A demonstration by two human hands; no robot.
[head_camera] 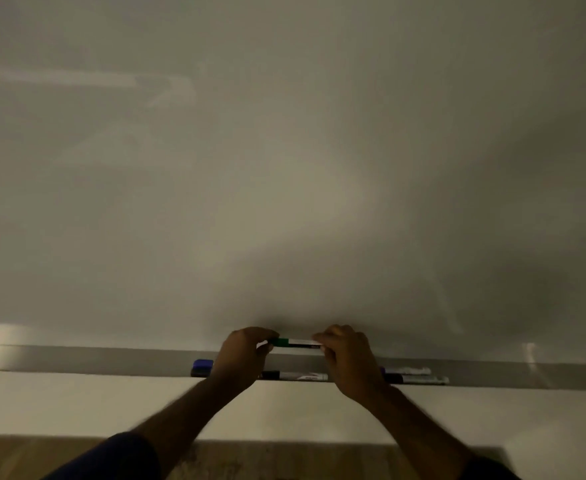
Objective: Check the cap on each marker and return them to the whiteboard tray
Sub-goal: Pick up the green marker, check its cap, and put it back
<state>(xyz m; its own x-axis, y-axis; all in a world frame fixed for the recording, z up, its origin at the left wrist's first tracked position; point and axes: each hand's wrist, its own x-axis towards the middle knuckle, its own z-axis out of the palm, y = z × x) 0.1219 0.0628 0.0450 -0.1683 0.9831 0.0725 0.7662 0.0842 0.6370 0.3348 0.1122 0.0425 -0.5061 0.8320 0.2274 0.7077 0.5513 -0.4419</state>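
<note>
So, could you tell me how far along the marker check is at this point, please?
Three markers already lie in the whiteboard tray: one black-capped below the hands and two to the right; whether they were checked cannot be told. The green-capped marker is in hand, held level above the tray, left hand at its cap, right hand on the barrel. It still has to go back.

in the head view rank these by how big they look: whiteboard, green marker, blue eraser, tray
1. whiteboard, fills most of the view
2. tray, a long strip across the frame
3. green marker, held in both hands, and blue eraser: unsure, since the hands hide part of each
</note>
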